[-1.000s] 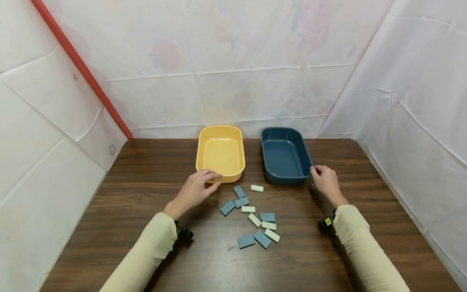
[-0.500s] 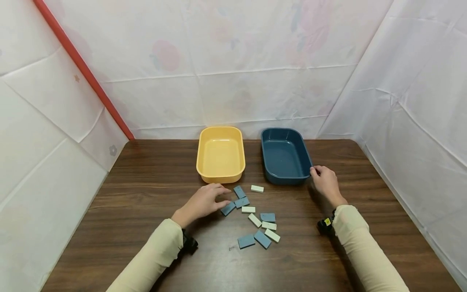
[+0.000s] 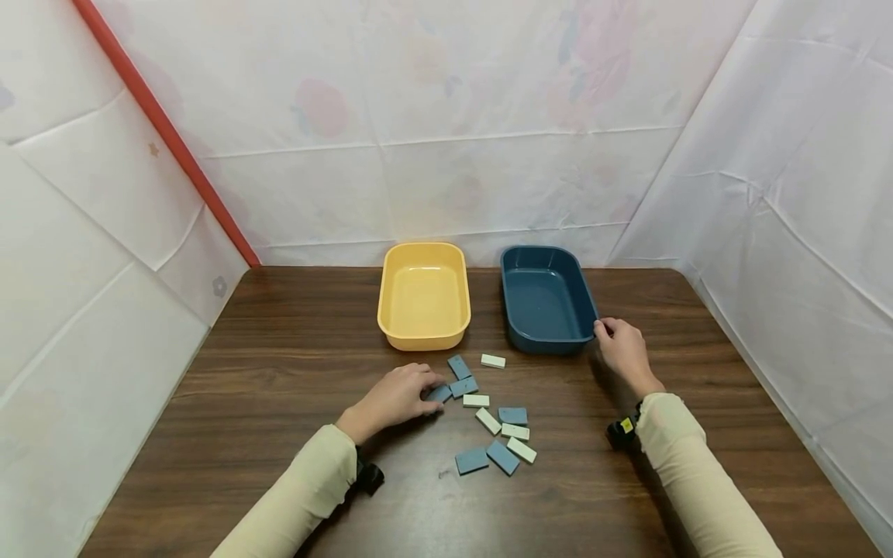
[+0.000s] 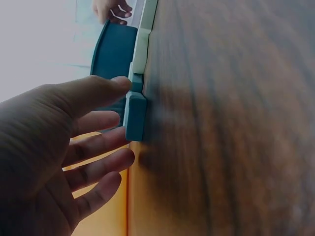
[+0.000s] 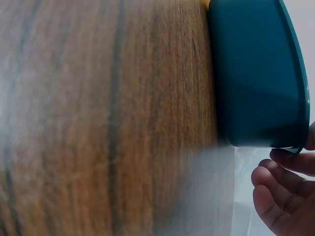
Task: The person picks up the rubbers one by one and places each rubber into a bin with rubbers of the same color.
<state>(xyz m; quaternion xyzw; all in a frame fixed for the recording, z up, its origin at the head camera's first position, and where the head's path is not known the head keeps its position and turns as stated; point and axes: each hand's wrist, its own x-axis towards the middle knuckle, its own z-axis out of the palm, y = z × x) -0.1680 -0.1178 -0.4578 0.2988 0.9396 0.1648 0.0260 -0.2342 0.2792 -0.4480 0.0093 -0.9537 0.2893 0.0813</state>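
Note:
My left hand (image 3: 396, 395) is low over the table at a blue-grey tile (image 3: 439, 394), thumb on the near side and fingers on the far side. In the left wrist view its fingers are spread and relaxed around the tile (image 4: 136, 118); no firm pinch shows. My right hand (image 3: 623, 353) grips the right front rim of a dark blue bin (image 3: 551, 342). The right wrist view has fingers (image 5: 288, 160) under the rim of that bin (image 5: 261, 73) and the thumb at its edge. Several blue-grey tiles (image 3: 472, 461) and several cream tiles (image 3: 476, 401) lie scattered between the hands.
A yellow bin (image 3: 424, 341) stands left of the blue one, both at the back of the brown wooden table (image 3: 293, 325). White printed sheeting (image 3: 432, 186) closes off the back and sides. A red strip (image 3: 167, 132) runs down the left corner.
My left hand has moved from the yellow bin's front rim down and toward the right, to the leftmost blue-grey tile. The right hand has stayed at the blue bin's rim.

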